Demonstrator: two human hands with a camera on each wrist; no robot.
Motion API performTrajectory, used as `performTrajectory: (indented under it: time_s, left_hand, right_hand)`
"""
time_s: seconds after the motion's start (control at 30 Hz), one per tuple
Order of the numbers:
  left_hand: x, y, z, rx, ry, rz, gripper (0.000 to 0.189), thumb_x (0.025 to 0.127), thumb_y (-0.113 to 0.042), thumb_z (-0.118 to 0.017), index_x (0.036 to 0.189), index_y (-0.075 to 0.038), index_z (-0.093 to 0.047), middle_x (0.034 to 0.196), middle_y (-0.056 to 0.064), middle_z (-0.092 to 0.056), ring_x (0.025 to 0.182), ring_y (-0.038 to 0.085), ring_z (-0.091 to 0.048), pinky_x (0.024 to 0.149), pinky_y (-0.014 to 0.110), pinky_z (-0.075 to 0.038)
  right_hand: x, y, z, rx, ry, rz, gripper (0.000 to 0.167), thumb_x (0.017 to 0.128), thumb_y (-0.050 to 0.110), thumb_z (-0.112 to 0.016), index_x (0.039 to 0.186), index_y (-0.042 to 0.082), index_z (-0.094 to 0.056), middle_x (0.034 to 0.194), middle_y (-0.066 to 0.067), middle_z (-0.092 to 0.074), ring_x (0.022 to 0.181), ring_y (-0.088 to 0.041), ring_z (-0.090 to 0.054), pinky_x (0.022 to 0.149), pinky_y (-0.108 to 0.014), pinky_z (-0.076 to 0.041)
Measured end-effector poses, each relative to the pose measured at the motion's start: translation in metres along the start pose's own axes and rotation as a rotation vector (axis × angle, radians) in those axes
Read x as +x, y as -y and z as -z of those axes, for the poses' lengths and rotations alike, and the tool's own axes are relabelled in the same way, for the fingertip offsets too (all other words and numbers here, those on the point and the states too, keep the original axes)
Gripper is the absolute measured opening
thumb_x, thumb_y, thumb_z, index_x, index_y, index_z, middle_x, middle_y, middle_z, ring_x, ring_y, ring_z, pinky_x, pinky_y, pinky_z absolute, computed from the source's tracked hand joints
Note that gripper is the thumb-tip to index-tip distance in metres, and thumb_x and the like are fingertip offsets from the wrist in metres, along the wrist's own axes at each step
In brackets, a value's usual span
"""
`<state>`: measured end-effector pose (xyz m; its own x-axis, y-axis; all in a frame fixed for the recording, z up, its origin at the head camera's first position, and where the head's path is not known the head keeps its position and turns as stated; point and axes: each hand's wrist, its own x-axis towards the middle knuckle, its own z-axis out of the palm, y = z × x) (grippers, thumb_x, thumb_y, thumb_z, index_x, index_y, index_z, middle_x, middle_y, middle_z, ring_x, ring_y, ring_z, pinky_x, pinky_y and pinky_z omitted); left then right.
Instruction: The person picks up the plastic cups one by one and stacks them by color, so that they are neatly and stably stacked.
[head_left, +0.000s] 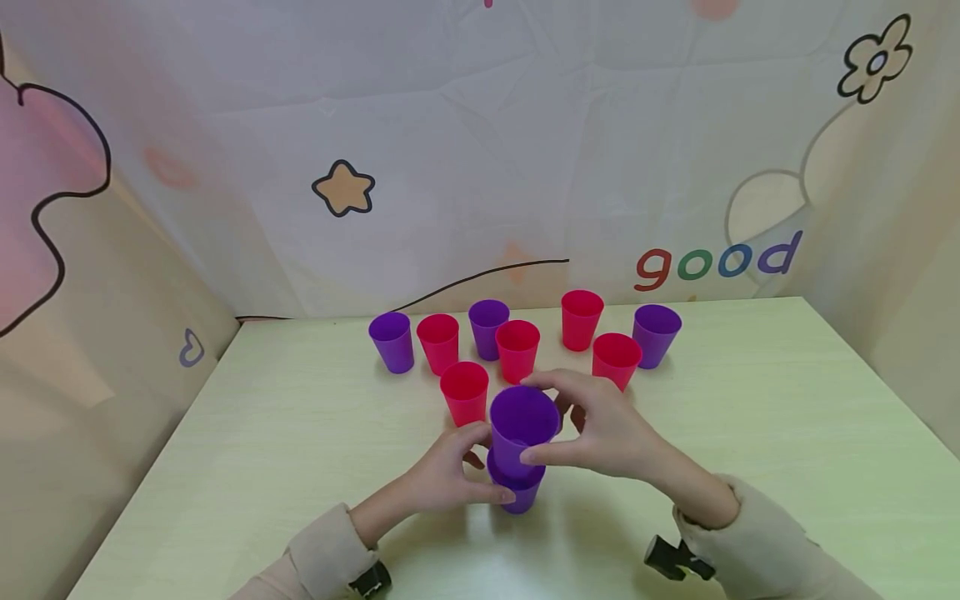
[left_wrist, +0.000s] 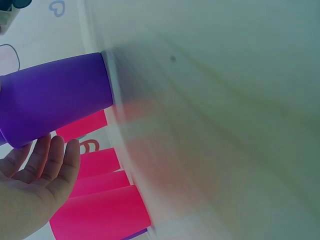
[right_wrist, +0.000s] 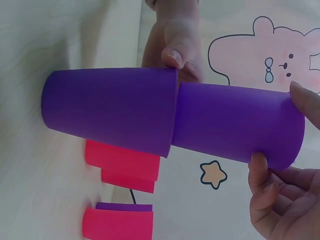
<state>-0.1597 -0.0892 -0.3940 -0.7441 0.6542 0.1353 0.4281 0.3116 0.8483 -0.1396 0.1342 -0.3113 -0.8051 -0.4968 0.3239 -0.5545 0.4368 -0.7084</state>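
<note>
While right hand [head_left: 607,427] pinches upper purple cup [head_left: 512,440], base just inside lower cup [head_left: 527,495], left hand [head_left: 448,478] gripping latter

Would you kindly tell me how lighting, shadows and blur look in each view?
Head: fairly even light, soft shadows and glare on the table; left wrist: hazy table with blurred pinkish patches, likely reflections of the red cups; right wrist: subdued light, upper purple cup and lower purple cup clearly outlined.

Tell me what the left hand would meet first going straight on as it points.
The left hand would meet the lower cup first, right at its fingers; how firmly they touch is hard to judge.
</note>
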Motion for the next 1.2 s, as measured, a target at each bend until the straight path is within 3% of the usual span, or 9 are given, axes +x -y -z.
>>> performTrajectory:
  time_s: [0.23,0.47,0.63,0.87,1.2]
  left_hand:
    - [0.0,0.001,-0.001,-0.002,-0.008,-0.032,0.056,0.069,-0.017,-0.079,0.12,-0.014,-0.054,0.107,-0.007,-0.059,0.094,0.013,-0.053,0.072,0.035,-0.051]
    - [0.0,0.002,-0.001,-0.006,-0.014,-0.063,0.055,0.069,-0.017,-0.08,0.118,-0.012,-0.055,0.107,-0.002,-0.06,0.095,0.012,-0.054,0.07,0.034,-0.052]
    - [0.0,0.003,-0.002,0.013,-0.023,-0.054,0.053,0.069,-0.015,-0.08,0.116,-0.01,-0.056,0.105,0.002,-0.06,0.093,0.011,-0.053,0.071,0.034,-0.052]
    - [-0.001,-0.01,-0.001,0.017,-0.019,-0.032,0.053,0.068,-0.007,-0.078,0.116,-0.002,-0.055,0.103,0.011,-0.06,0.09,0.014,-0.051,0.071,0.041,-0.052]
    - [0.0,0.003,-0.002,0.026,-0.019,-0.026,0.054,0.069,-0.019,-0.08,0.117,-0.01,-0.056,0.104,0.0,-0.059,0.092,0.014,-0.051,0.072,0.033,-0.052]
  right_hand:
    - [-0.001,-0.005,-0.008,-0.003,0.062,-0.009,0.059,0.066,0.033,-0.081,0.116,0.011,-0.058,0.093,0.005,-0.061,0.071,-0.012,-0.053,0.056,-0.026,-0.045]
    - [-0.003,-0.012,-0.016,-0.041,0.07,0.012,0.059,0.065,0.034,-0.081,0.115,0.011,-0.058,0.097,0.004,-0.062,0.072,-0.011,-0.053,0.057,-0.024,-0.045]
    - [-0.004,-0.016,-0.019,-0.057,0.075,0.027,0.06,0.065,0.034,-0.082,0.114,0.009,-0.058,0.098,0.003,-0.062,0.073,-0.012,-0.053,0.057,-0.023,-0.046]
    - [-0.006,-0.023,-0.024,-0.078,0.086,0.034,0.061,0.063,0.033,-0.083,0.112,0.008,-0.058,0.099,0.002,-0.06,0.073,-0.008,-0.052,0.057,-0.022,-0.046]
    - [-0.006,-0.03,-0.031,-0.079,0.127,-0.019,0.058,0.063,0.037,-0.082,0.111,0.012,-0.059,0.099,0.003,-0.056,0.075,-0.01,-0.052,0.059,-0.023,-0.048]
